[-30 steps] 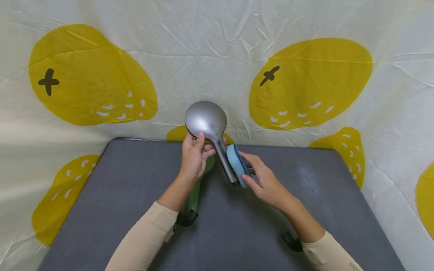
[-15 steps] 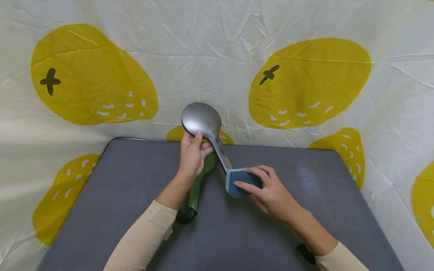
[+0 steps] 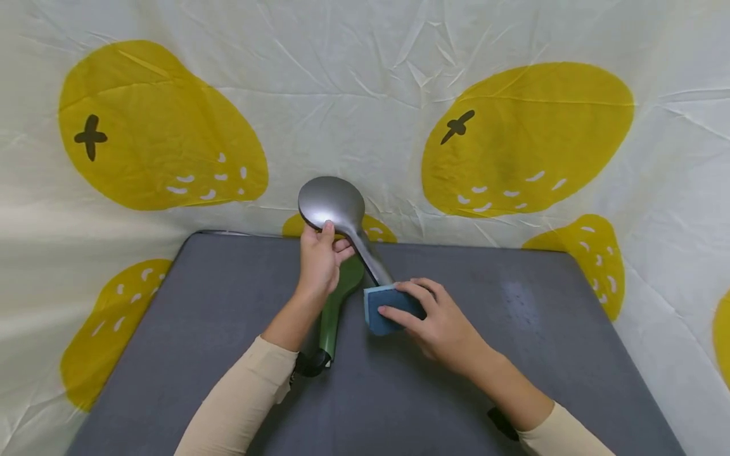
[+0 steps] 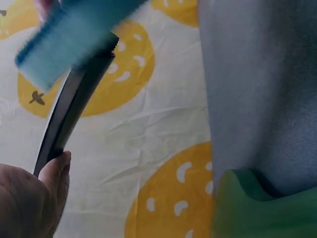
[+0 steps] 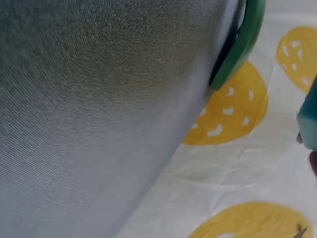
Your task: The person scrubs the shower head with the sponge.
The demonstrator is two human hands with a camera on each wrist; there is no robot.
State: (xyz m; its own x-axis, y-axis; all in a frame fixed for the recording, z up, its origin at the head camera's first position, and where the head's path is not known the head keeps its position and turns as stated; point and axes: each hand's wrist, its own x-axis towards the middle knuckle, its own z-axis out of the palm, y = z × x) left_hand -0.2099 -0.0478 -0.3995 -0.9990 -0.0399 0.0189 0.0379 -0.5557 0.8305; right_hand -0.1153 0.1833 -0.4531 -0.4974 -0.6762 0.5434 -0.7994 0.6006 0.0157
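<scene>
In the head view my left hand (image 3: 317, 266) holds a silver-grey shower head (image 3: 332, 197) up above the table's far side. Its thumb lies on the smooth rounded back, near the neck, and the handle slants down to the right. My right hand (image 3: 450, 329) pinches a blue sponge (image 3: 373, 320), darker on one face, over the handle's lower end and hides that end. In the left wrist view the sponge (image 4: 69, 47) is blurred and overlaps the handle (image 4: 74, 109) close to its ridged tip. Only the sponge's edge (image 5: 309, 119) shows in the right wrist view.
A green thing with a rounded head and long handle (image 3: 329, 323) lies on the dark grey table (image 3: 456, 392), partly behind my left hand and wrist. Behind the table hangs a pale cloth (image 3: 342, 114) printed with yellow fruit shapes.
The sponge has turned from beside the handle to cover its lower end, its dark face now showing. Both hands and the shower head have shifted slightly left.
</scene>
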